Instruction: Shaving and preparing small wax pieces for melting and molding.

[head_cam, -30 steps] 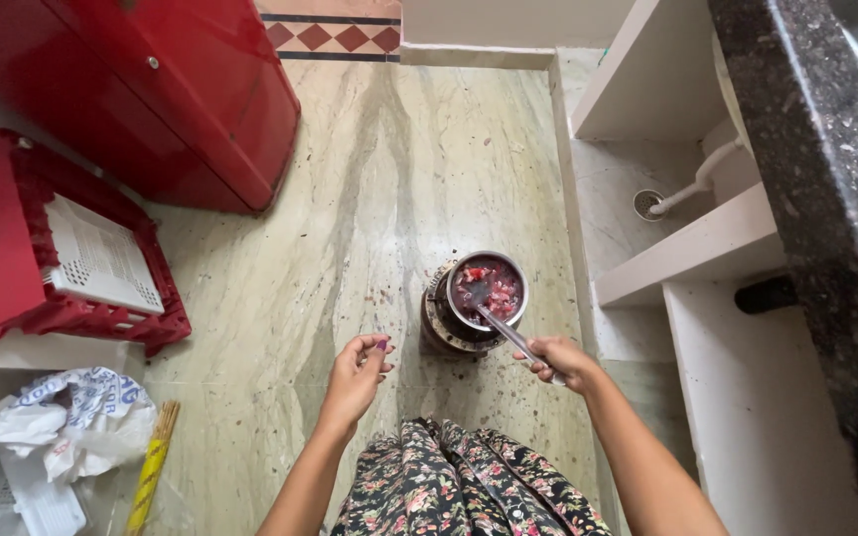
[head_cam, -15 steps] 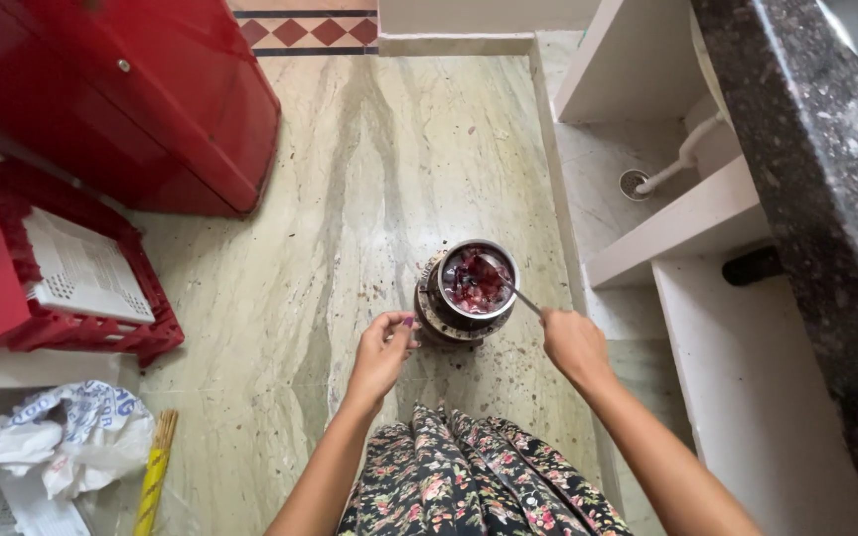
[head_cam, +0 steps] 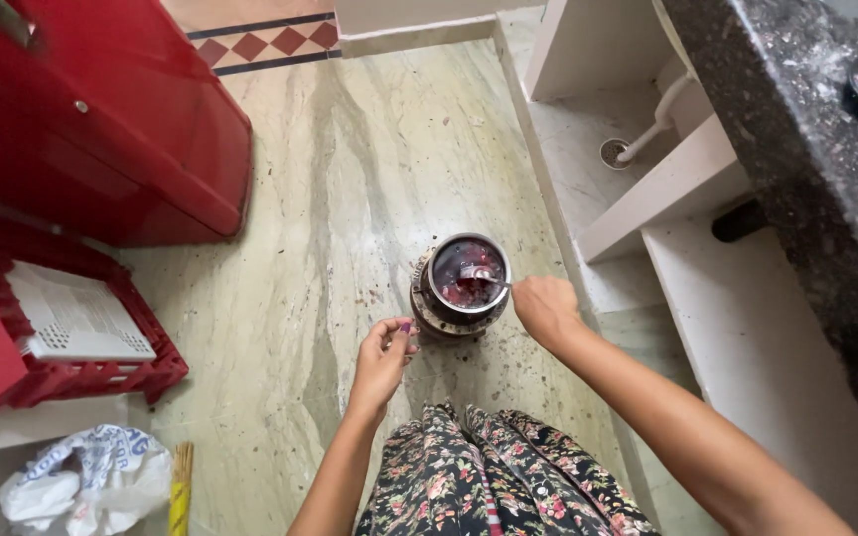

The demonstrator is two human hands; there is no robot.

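Two hands are working at the pot (head_cam: 464,283). Our right hand (head_cam: 545,308) is gripping the spoon (head_cam: 482,275) inside it, stirring; our left hand (head_cam: 386,349), pinching something small, is hovering beside it.

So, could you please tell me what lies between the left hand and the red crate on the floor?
In the head view, only bare marble floor with scattered dark specks lies between the left hand and the red crate.
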